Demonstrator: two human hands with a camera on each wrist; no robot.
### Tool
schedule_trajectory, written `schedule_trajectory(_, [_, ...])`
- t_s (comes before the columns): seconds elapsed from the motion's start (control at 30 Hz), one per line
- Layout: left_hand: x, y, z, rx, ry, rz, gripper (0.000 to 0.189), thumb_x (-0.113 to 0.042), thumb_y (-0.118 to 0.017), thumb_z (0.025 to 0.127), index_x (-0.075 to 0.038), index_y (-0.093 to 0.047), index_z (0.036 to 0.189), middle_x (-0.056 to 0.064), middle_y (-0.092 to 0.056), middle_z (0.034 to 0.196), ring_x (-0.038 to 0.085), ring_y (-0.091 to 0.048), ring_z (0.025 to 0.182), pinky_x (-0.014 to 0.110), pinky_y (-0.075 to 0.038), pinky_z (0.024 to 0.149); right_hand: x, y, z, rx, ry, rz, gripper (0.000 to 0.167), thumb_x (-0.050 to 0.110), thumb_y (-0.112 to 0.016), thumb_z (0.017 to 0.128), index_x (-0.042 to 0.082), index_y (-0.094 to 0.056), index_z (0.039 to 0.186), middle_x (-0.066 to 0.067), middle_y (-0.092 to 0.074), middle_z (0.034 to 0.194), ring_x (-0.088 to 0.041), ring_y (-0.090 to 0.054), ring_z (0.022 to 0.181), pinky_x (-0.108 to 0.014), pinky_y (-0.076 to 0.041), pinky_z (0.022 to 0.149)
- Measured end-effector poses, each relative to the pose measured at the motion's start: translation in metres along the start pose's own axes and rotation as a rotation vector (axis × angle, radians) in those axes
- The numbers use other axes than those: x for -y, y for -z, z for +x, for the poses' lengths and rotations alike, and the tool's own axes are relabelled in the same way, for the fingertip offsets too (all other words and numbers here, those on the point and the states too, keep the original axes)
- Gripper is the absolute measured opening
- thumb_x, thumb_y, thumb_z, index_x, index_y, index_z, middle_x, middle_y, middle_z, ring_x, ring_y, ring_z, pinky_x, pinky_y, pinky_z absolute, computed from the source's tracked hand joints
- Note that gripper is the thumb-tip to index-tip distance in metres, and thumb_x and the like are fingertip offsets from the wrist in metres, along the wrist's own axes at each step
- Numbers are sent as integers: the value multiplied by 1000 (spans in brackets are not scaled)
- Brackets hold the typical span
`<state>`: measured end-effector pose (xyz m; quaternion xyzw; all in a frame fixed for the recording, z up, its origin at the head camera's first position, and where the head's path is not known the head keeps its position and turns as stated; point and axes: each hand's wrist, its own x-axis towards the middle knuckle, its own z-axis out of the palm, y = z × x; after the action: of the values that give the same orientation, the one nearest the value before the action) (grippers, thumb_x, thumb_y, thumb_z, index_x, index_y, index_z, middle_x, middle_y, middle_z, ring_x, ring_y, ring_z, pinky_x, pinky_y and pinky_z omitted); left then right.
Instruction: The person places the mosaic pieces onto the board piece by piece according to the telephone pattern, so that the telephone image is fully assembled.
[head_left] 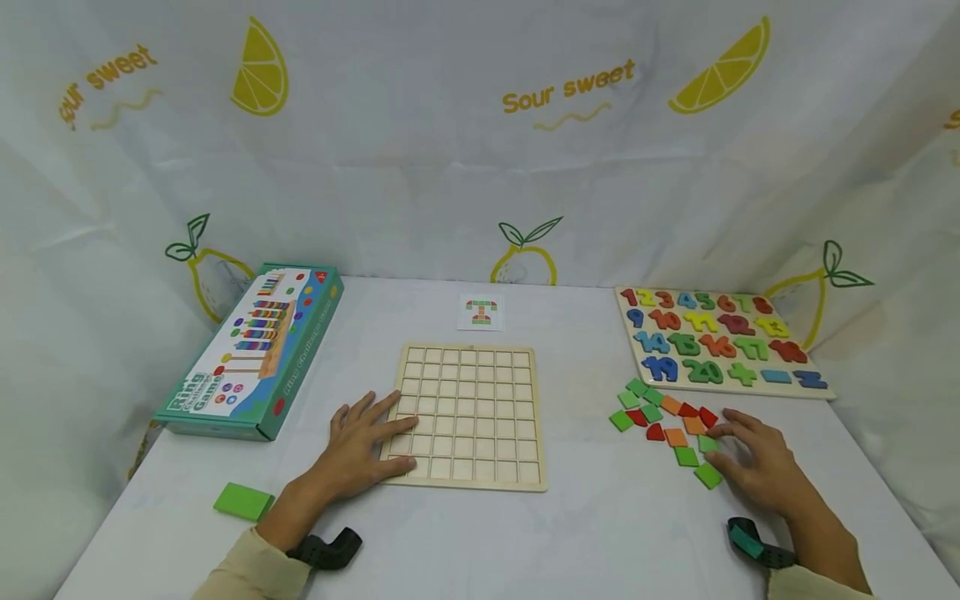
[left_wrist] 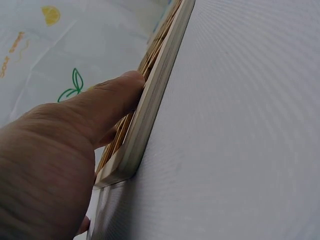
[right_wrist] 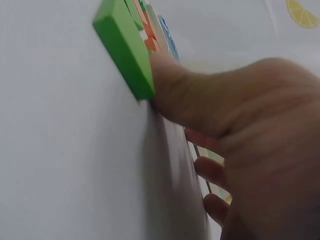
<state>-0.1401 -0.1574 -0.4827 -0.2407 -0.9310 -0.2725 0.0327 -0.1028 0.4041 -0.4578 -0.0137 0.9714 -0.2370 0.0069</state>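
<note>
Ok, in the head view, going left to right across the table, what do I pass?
Game box → left hand → wooden grid board → loose coloured tiles → right hand

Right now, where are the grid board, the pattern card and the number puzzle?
grid board (head_left: 480, 392): head view, on its bare middle cells.
pattern card (head_left: 481, 312): head view, on the printed T figure.
number puzzle (head_left: 716, 337): head view, on its middle numbers.
</note>
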Motion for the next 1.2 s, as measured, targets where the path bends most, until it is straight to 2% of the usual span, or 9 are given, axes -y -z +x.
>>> schedule_trajectory(0.13, [1, -1, 0, -7, -9, 4, 60, -56, -72, 78, -20, -67, 127, 10, -37, 151, 47, -22, 137, 69, -7, 99, 3, -4, 0, -40, 19, -8, 30, 14, -74, 84, 0, -59, 106, -37, -32, 138, -61, -19, 125, -78, -10, 93])
schedule_trajectory(0.3, [3, -1, 1, -19, -17, 3, 61, -55, -73, 78, -20, -66, 127, 10, -37, 151, 46, -22, 136, 69, -7, 99, 4, -1, 1, -43, -14, -19, 32, 15, -69, 88, -5, -54, 108, -38, -34, 136, -59, -21, 126, -75, -11, 97])
schedule_trajectory(0.5, [0, 0, 1, -13, -6, -5, 61, -56, -72, 79, -20, -66, 127, 10, -37, 151, 46, -22, 137, 70, -7, 99, 12, 8, -2, -145, -101, -4, 36, 15, -70, 90, -7, -53, 114, -32, -50, 115, -53, -42, 107, -67, -38, 85])
schedule_trajectory(0.6, [-1, 0, 0, -7, 1, -1, 61, -56, -72, 78, -19, -66, 127, 10, -37, 151, 46, -22, 137, 70, -7, 99, 17, 10, -5, -233, -90, -11, 35, 11, -74, 86, -6, -57, 113, -26, -58, 102, -46, -52, 95, -41, -52, 76])
schedule_trajectory(0.7, [-1, 0, 0, 4, 5, -4, 62, -56, -72, 78, -20, -66, 128, 9, -36, 151, 45, -21, 137, 69, -7, 100, 24, 11, -6, -323, -26, -8, 31, 5, -76, 82, -5, -62, 108, -21, -64, 95, -37, -57, 87, -14, -44, 65])
schedule_trajectory(0.8, [-1, 0, 0, 0, -3, -6, 61, -56, -72, 78, -20, -66, 128, 9, -36, 151, 45, -22, 137, 68, -7, 100, 33, 16, -4, -395, 59, 5, 30, 1, -78, 79, -4, -65, 105, -19, -66, 92, -22, -56, 83, -2, -34, 66])
schedule_trajectory(0.9, [-1, 0, -1, -16, -16, -10, 61, -54, -73, 78, -19, -67, 127, 11, -38, 150, 47, -23, 136, 70, -8, 99, 46, 21, -1, -437, 144, 27, 32, 0, -80, 77, -3, -66, 106, -17, -67, 91, -3, -51, 83, 1, -31, 72])
schedule_trajectory(0.97, [-1, 0, -1, -22, -19, -6, 60, -54, -73, 78, -19, -67, 126, 12, -38, 149, 48, -24, 135, 70, -8, 98, 57, 25, 2, -456, 194, 48, 32, 0, -80, 77, -3, -67, 106, -15, -66, 89, 4, -48, 83, 1, -30, 75])
schedule_trajectory(1.2, [0, 1, -1, 18, 19, -11, 62, -56, -72, 78, -21, -65, 130, 8, -34, 152, 44, -19, 138, 68, -5, 101, 90, 30, 10, -480, 291, 157, 29, -5, -79, 76, -6, -67, 102, -8, -63, 88, 3, -47, 86, -2, -33, 80])
